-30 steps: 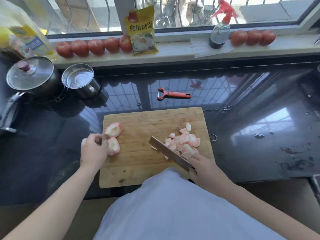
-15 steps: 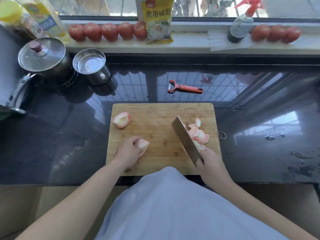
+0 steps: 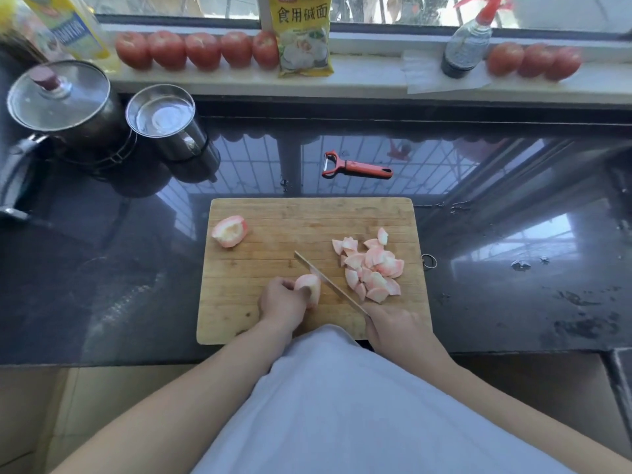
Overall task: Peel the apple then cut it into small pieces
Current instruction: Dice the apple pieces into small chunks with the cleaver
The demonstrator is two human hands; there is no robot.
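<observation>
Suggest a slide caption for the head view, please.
Left hand steadies a peeled apple piece on the cutting board while the right hand sets the knife against it.

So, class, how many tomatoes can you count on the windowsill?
8: five tomatoes in a row left of the yellow packet, three right of the spray bottle. Others may be hidden behind the packet.

Bright daylight from far window (image 3: 393,8). Strong glare and window-grille reflections across glossy black countertop (image 3: 513,234). Soft, faint shadows on cutting board (image 3: 273,220). Wide-angle bowing at edges; tomatoes (image 3: 533,59) far right slightly blurred.
</observation>
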